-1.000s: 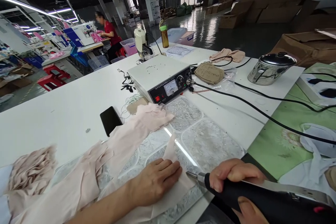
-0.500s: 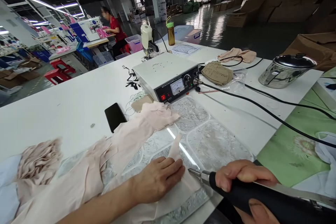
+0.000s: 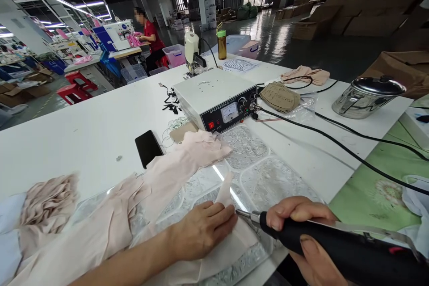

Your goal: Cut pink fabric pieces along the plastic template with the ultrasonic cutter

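While our left hand [image 3: 201,230] lies palm-down with fingers together and flat on the pale pink fabric piece [image 3: 231,241], our right hand [image 3: 301,232] grips the black handheld cutter [image 3: 335,248], fingers wrapped around its handle, thumb underneath. Left forearm comes in from lower left, low over the fabric. Right wrist is angled so the cutter points left; its metal tip [image 3: 243,214] sits just at the left fingertips, on or right above the fabric edge, we cannot tell which.

The fabric piece lies on a clear scratched cutting plate [image 3: 268,178] at the near edge of the white worktop [image 3: 83,129]. More pink fabric [image 3: 167,174] drapes across the plate's left side, and a bunched stack of the same cloth [image 3: 47,201] sits far left.

Behind the plate: a white control box [image 3: 217,96] with dial, knobs and a red switch, a black cable [image 3: 335,143] running from its front off to the right. A black phone [image 3: 148,147] lies flat left of the box, near the pink fabric. A tan pad [image 3: 279,97] and a steel lidded pot [image 3: 367,96] sit to the right; a small white machine [image 3: 192,51] and a green-capped bottle [image 3: 221,44] stand at the far edge. Green printed cloth [image 3: 375,187] covers the surface to our right.

Room is a factory floor: strip lights, cardboard boxes along the right, red stools, and a person in red [image 3: 150,38] seated at a sewing machine in the back left.
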### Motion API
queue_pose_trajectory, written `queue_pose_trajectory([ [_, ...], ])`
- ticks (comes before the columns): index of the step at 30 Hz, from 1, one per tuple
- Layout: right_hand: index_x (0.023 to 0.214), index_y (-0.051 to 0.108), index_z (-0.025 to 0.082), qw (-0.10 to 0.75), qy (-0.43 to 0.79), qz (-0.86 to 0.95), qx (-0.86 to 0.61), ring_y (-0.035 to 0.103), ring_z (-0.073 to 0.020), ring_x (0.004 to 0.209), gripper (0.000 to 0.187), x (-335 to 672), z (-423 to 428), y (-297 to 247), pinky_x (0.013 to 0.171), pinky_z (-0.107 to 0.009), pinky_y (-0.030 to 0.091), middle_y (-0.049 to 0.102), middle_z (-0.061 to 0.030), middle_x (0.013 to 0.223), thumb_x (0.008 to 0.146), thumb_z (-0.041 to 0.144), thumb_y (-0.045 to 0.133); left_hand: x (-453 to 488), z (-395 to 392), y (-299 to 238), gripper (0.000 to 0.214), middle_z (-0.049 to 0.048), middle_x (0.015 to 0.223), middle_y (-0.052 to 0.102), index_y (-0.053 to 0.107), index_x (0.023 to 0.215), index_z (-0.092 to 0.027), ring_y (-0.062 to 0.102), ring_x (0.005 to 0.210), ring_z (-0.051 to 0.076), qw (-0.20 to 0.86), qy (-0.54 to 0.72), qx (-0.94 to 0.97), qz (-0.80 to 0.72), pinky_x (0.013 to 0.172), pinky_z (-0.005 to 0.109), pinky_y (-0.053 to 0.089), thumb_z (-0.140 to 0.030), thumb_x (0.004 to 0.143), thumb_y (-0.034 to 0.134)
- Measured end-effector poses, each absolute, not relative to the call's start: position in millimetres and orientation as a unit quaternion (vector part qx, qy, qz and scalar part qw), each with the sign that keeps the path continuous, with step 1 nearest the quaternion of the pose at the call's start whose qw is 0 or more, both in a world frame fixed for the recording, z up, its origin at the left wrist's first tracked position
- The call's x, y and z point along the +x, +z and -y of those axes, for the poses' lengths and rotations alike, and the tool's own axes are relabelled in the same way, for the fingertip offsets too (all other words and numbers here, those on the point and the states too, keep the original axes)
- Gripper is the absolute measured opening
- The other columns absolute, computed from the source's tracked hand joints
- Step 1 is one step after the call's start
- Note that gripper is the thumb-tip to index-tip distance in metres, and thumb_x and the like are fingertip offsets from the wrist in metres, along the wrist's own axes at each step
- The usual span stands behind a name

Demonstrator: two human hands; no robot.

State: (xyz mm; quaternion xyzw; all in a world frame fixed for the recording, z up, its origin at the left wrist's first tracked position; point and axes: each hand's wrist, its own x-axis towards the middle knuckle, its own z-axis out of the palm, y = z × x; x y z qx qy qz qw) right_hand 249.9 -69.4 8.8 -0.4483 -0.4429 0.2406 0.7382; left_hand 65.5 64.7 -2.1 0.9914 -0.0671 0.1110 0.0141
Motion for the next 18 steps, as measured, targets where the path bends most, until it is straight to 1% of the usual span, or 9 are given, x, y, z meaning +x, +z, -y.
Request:
queue_pose_trajectory([
  [4, 0.094, 0.05, 0.026, 0.734, 0.261, 0.458, -0.428, 0.06, -0.0172, 0.073, 0.004, 250, 65, 5, 0.065, -0.036, 0.054, 0.055, -0.003, 0.084, 0.09, 0.025, 0.05, 65, -65, -2, 0.03, 0.0197, 0.119, 0.06, 0.054, 0.119, -0.002, 0.058, 0.087, 0.021, 0.015, 0.109, 0.992, 0.067, 0.069, 0.033, 0.05, -0.011, 0.099, 0.033],
  [8, 0.093, 0.051, 0.025, 0.751, 0.247, 0.438, -0.428, 0.059, -0.0151, 0.07, 0.004, 246, 72, 13, 0.064, -0.031, 0.052, 0.055, -0.0019, 0.081, 0.091, 0.029, 0.05, 66, -57, 1, 0.03, 0.0188, 0.117, 0.062, 0.055, 0.118, -0.002, 0.059, 0.088, 0.021, 0.022, 0.112, 0.991, 0.066, 0.07, 0.032, 0.05, -0.011, 0.099, 0.034],
  [10, 0.092, 0.051, 0.025, 0.745, 0.248, 0.434, -0.442, 0.058, -0.0151, 0.071, 0.005, 245, 81, 18, 0.064, -0.029, 0.051, 0.056, -0.002, 0.08, 0.092, 0.03, 0.05, 65, -49, 2, 0.028, 0.0185, 0.116, 0.063, 0.055, 0.118, -0.002, 0.059, 0.086, 0.02, 0.026, 0.117, 0.991, 0.064, 0.069, 0.031, 0.05, -0.01, 0.099, 0.036],
  [13, 0.092, 0.051, 0.026, 0.725, 0.267, 0.459, -0.438, 0.058, -0.0151, 0.068, 0.004, 246, 92, 19, 0.061, -0.029, 0.051, 0.057, -0.0015, 0.077, 0.092, 0.03, 0.05, 61, -39, 4, 0.03, 0.0192, 0.115, 0.063, 0.055, 0.119, -0.001, 0.06, 0.086, 0.02, 0.031, 0.117, 0.99, 0.066, 0.07, 0.031, 0.051, -0.009, 0.099, 0.034],
  [16, 0.094, 0.049, 0.028, 0.73, 0.268, 0.464, -0.425, 0.057, -0.0152, 0.064, 0.004, 246, 97, 13, 0.057, -0.029, 0.05, 0.056, -0.0008, 0.076, 0.09, 0.03, 0.049, 57, -36, 5, 0.033, 0.0203, 0.114, 0.063, 0.054, 0.12, 0.0, 0.06, 0.088, 0.02, 0.041, 0.112, 0.99, 0.073, 0.072, 0.031, 0.052, -0.01, 0.099, 0.03],
  [18, 0.094, 0.049, 0.028, 0.735, 0.263, 0.454, -0.43, 0.057, -0.0164, 0.065, 0.005, 245, 98, 8, 0.057, -0.03, 0.05, 0.055, -0.0008, 0.076, 0.09, 0.029, 0.049, 55, -38, 4, 0.032, 0.0205, 0.114, 0.063, 0.054, 0.12, -0.001, 0.061, 0.089, 0.02, 0.044, 0.118, 0.99, 0.071, 0.072, 0.031, 0.052, -0.01, 0.099, 0.031],
])
